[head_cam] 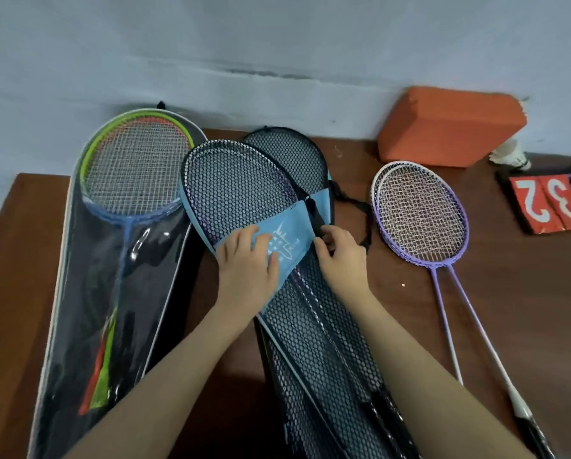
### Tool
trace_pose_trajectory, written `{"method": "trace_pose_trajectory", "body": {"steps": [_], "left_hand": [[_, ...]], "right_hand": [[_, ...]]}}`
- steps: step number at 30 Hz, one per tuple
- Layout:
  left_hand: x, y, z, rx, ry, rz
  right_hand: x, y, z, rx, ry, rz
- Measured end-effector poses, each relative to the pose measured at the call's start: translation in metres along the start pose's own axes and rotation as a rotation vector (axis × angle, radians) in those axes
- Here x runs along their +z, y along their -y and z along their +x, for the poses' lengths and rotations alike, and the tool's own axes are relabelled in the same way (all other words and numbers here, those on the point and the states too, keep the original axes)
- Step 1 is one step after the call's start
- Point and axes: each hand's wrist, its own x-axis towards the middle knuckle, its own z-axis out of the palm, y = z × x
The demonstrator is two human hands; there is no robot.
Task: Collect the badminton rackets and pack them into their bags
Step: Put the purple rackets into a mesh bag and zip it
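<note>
- Left hand (pixel 247 263): lies flat, fingers spread and nearly straight, pressing on the light-blue band of the mesh bag (pixel 244 193). Holds nothing.
- Right hand (pixel 339 256): fingers curled, pinching a dark pull or strap (pixel 315 215) at the band's right edge; cannot tell which it is.
- Mesh bag runs from beyond both hands back between the forearms; a purple frame shows faintly through the netting beyond the left hand.
- A second mesh bag (pixel 294 154) lies under the first, its rounded end past the right hand's fingertips.
- Clear bag (pixel 88 293), well left of the left hand, holds green, orange and blue rackets (pixel 135 173), heads at the far end.
- Two purple-and-white rackets (pixel 420 213) lie unbagged to the right of the right hand, heads overlapping, shafts running back alongside the right forearm.
- Beyond and right of the right hand: orange block (pixel 450 127) against the wall, shuttlecock (pixel 509 155) beside it, score cards (pixel 549 203) reading 2 and 3.
- All of it rests on a brown table (pixel 19 260).
</note>
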Motion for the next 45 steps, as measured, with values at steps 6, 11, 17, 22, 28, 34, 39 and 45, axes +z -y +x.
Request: {"method": "trace_pose_trajectory", "body": {"steps": [6, 11, 17, 22, 28, 34, 39, 45], "left_hand": [[0.010, 0.004, 0.082, 0.185, 0.142, -0.007], [0.015, 0.001, 0.114, 0.151, 0.210, -0.018], [0.010, -0.004, 0.123, 0.048, 0.109, -0.078], [-0.008, -0.015, 0.122, -0.074, 0.167, -0.275], [-0.022, -0.025, 0.105, -0.170, 0.148, -0.635], [-0.033, -0.023, 0.088, -0.138, 0.073, -0.772], [-0.039, -0.023, 0.078, -0.036, -0.014, -0.730], [-0.044, -0.025, 0.071, -0.010, -0.050, -0.759]], "right_hand": [[0.010, 0.020, 0.047, 0.087, 0.101, -0.101], [0.014, 0.022, 0.047, -0.071, 0.001, -0.042], [-0.003, 0.025, 0.035, -0.409, -0.139, -0.019], [-0.010, 0.029, 0.020, -0.506, -0.128, 0.017], [-0.019, 0.031, 0.013, -0.268, 0.102, 0.234], [-0.031, 0.039, 0.030, -0.108, 0.044, 0.292], [-0.042, 0.056, 0.053, -0.097, 0.032, 0.435], [-0.043, 0.060, 0.064, -0.119, 0.183, 0.520]]}}
